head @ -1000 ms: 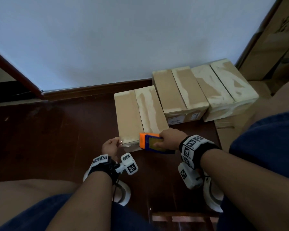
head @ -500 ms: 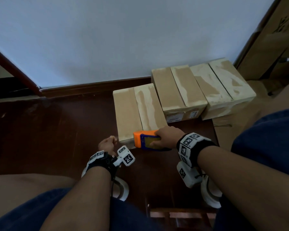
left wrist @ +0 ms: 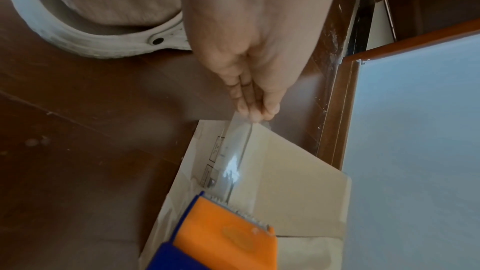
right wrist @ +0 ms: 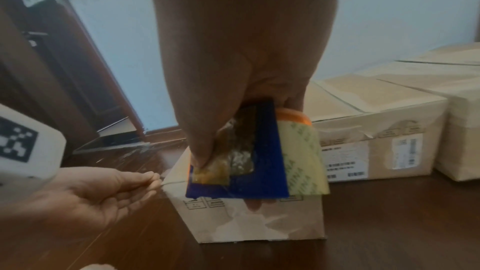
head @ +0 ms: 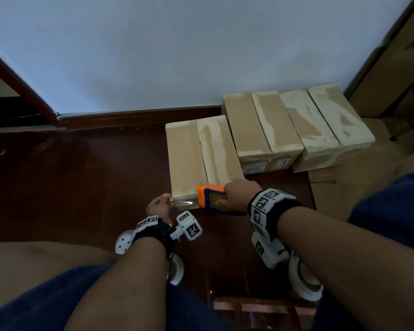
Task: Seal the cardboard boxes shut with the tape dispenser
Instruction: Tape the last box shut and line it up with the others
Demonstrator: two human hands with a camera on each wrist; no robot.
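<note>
Two hands work low over the floor [head: 81, 177]: left hand [head: 158, 207] pinches the clear tape strip [left wrist: 235, 159], right hand [head: 240, 195] grips the tape dispenser [head: 209, 196] at the nearest box [head: 196, 154] front edge. Since earlier, dispenser slid leftward, more tape out. Beyond, two closed boxes [head: 296, 125] by the wall [head: 177, 48].

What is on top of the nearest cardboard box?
Nothing rests on the nearest cardboard box; its two top flaps meet at a bare seam. The tape dispenser in the right hand hides the near edge, where the left hand pinches a clear tape strip.
</note>
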